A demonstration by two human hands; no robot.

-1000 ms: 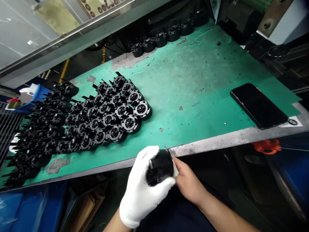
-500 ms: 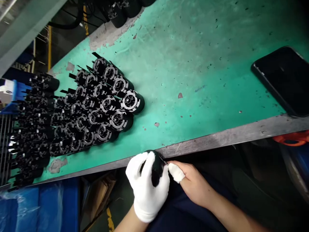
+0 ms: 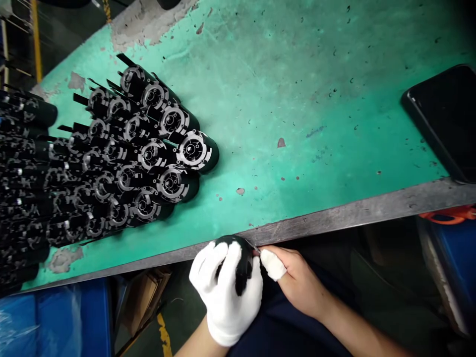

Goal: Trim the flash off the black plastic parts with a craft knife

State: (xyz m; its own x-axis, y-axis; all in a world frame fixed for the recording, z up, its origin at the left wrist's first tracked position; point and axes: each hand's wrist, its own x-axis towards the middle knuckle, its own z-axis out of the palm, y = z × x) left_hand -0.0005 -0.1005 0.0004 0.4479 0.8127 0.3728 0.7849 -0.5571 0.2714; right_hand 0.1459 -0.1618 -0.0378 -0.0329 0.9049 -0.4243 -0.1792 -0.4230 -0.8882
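Observation:
My left hand (image 3: 226, 292), in a white glove, is wrapped round a round black plastic part (image 3: 241, 260) just below the table's front edge. My right hand (image 3: 293, 280) is bare except for a white wrap on one fingertip. Its fingers are pinched against the part's right side, on something thin that I cannot make out. Rows of the same black cylindrical parts (image 3: 148, 148) with silver-ringed end faces lie on the green table top (image 3: 297, 99) to the left.
A black phone (image 3: 446, 119) lies at the table's right edge. The table's grey metal front edge (image 3: 353, 215) runs just above my hands. Blue bins sit below at the left (image 3: 55, 322) and right (image 3: 449, 258), with an orange object (image 3: 449, 215) under the edge.
The view has tilted down and shifted left, so the parts and phone sit further apart in frame. My hands stay below the edge; the part has been turned in my left hand.

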